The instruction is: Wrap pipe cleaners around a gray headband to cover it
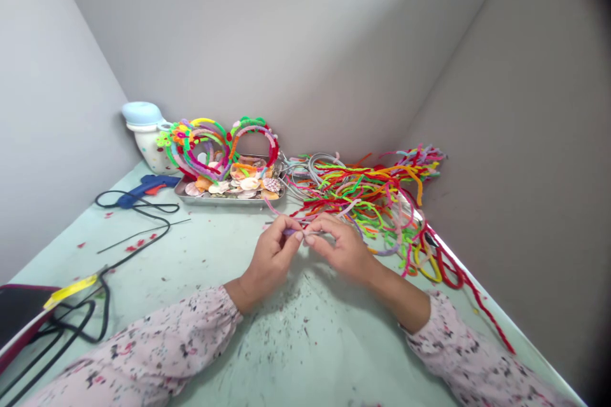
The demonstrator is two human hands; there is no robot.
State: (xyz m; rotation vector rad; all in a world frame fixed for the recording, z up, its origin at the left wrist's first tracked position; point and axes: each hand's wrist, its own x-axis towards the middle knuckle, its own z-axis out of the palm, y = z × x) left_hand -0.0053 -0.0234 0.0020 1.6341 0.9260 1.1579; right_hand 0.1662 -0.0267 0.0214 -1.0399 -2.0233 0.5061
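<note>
My left hand [273, 253] and my right hand [340, 247] meet above the middle of the pale green table [200, 267], fingertips touching. Both pinch a thin purple pipe cleaner [290, 231] between thumb and fingers; a pink strand runs from it back toward the tray. Just behind my right hand lies a big tangled heap of coloured pipe cleaners [372, 200], red, green, orange and yellow. Both forearms wear pale speckled sleeves.
A metal tray [229, 198] of seashells stands at the back, with heart-shaped pipe-cleaner pieces [219, 143] leaning in it. A white and blue jar [146, 130] and a blue glue gun [143, 189] with black cable lie at the left. A dark object [19, 315] sits at the left edge.
</note>
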